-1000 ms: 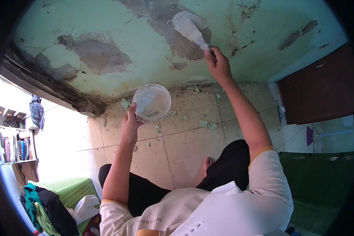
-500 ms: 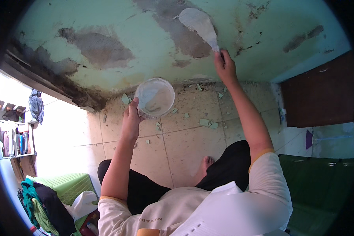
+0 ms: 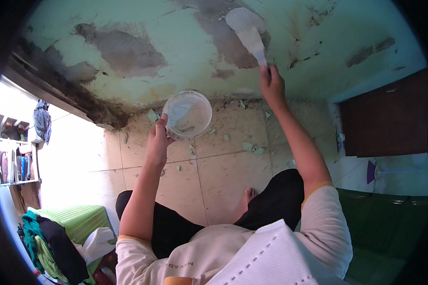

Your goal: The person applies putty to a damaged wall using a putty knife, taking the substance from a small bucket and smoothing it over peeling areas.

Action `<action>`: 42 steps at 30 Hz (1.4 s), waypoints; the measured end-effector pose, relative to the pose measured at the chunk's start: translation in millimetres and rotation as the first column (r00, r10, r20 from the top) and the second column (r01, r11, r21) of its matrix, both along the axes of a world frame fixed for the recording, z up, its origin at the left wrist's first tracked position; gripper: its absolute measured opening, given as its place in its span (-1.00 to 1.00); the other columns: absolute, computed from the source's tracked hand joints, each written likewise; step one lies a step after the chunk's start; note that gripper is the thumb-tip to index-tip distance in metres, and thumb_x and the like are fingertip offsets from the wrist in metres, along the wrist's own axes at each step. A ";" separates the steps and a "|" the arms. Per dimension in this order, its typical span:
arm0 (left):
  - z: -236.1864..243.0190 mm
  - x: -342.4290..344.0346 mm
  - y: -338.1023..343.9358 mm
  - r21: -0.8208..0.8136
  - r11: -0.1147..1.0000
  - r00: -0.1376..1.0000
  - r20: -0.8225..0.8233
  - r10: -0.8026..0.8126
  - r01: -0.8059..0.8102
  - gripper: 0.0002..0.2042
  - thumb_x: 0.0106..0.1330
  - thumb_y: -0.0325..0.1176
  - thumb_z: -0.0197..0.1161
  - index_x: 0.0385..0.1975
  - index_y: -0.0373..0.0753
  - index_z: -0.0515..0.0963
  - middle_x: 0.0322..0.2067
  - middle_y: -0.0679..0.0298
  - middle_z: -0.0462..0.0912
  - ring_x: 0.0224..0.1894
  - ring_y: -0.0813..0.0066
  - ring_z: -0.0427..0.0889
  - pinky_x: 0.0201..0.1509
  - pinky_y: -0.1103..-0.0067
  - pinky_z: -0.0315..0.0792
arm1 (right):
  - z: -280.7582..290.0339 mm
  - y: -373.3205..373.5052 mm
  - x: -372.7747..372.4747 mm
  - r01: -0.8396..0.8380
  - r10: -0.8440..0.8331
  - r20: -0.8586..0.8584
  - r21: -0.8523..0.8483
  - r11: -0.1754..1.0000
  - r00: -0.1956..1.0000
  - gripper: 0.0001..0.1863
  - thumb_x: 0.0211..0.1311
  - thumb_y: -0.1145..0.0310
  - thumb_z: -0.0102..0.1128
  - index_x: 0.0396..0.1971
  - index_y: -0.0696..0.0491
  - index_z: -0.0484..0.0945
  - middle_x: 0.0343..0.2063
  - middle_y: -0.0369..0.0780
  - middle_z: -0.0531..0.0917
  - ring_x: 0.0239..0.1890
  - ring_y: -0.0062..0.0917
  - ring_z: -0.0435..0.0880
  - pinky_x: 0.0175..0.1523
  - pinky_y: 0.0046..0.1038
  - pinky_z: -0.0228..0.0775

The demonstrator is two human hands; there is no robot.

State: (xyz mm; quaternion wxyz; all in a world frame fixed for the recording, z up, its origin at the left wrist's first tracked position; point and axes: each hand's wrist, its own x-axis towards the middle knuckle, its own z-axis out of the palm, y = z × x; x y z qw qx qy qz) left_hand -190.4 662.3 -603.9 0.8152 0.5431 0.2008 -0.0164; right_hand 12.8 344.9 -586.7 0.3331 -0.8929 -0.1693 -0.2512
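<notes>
My right hand (image 3: 273, 84) is closed around the handle of a putty knife (image 3: 257, 47), which is smeared with white. Its blade lies against the wall (image 3: 185, 57), at the lower part of a white putty patch (image 3: 242, 20). Where blade ends and putty begins is hard to make out. That patch covers part of a bare grey area in the green paint. My left hand (image 3: 158, 140) grips the near left rim of a round, whitish tub (image 3: 203, 131), thumb over the edge. Pale material coats the tub's inside. It is held low, in front of the wall's foot.
Green paint flakes (image 3: 248, 147) and crumbs litter the tiled floor (image 3: 176, 190). Other bare grey patches (image 3: 123, 52) mark the wall. Left are a shelf rack (image 3: 16, 161) and clothes (image 3: 57, 244) by a green plastic piece; right, a dark brown panel (image 3: 385, 114) and green surface (image 3: 385, 232).
My right hand and the putty knife have drawn slightly down the wall, and more of the white patch shows above the blade. The tub stays in my left hand. The view has tilted a little.
</notes>
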 end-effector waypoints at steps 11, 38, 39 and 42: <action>5.5 -2.2 0.8 0.037 0.999 1.000 -0.003 0.027 -0.027 -0.33 0.44 0.08 -0.02 0.18 -0.53 0.34 0.09 0.00 0.52 0.11 0.28 0.56 0.18 0.39 0.44 | 18.8 -3.7 -1.9 -0.063 0.067 -0.059 0.076 0.995 0.996 -0.69 0.46 0.17 0.05 -0.27 0.15 0.45 -0.60 -0.19 0.48 -0.56 -0.53 0.43 -0.41 -0.47 0.30; -18.3 0.3 -2.0 0.529 0.848 0.961 0.252 -0.113 -0.039 -0.30 0.17 -0.01 0.39 0.11 -0.52 0.44 -0.04 0.11 0.48 -0.03 0.37 0.56 0.03 0.48 0.55 | 82.6 87.7 -148.8 -0.502 0.403 -0.548 -0.036 0.864 0.733 -0.83 0.23 0.42 0.23 -0.23 0.17 0.63 -0.47 -0.16 0.65 -0.45 -0.42 0.67 -0.37 -0.41 0.46; -19.2 0.6 0.5 0.538 0.842 0.959 0.258 -0.117 -0.042 -0.32 0.19 0.00 0.37 0.10 -0.51 0.45 -0.06 0.12 0.50 -0.04 0.38 0.56 0.04 0.49 0.53 | 80.8 84.5 -144.8 -0.462 0.394 -0.608 0.050 0.885 0.689 -0.82 0.25 0.41 0.23 -0.22 0.17 0.64 -0.50 -0.19 0.65 -0.48 -0.49 0.65 -0.38 -0.44 0.44; -8.8 -0.5 2.8 0.495 0.867 0.971 0.228 -0.069 -0.054 -0.37 0.25 0.01 0.31 0.08 -0.48 0.49 -0.12 0.13 0.57 -0.08 0.41 0.57 0.05 0.51 0.45 | 66.3 68.8 -130.2 -0.390 0.420 -0.678 0.208 0.897 0.604 -0.79 0.28 0.35 0.26 -0.19 0.15 0.66 -0.57 -0.33 0.61 -0.55 -0.69 0.51 -0.43 -0.54 0.34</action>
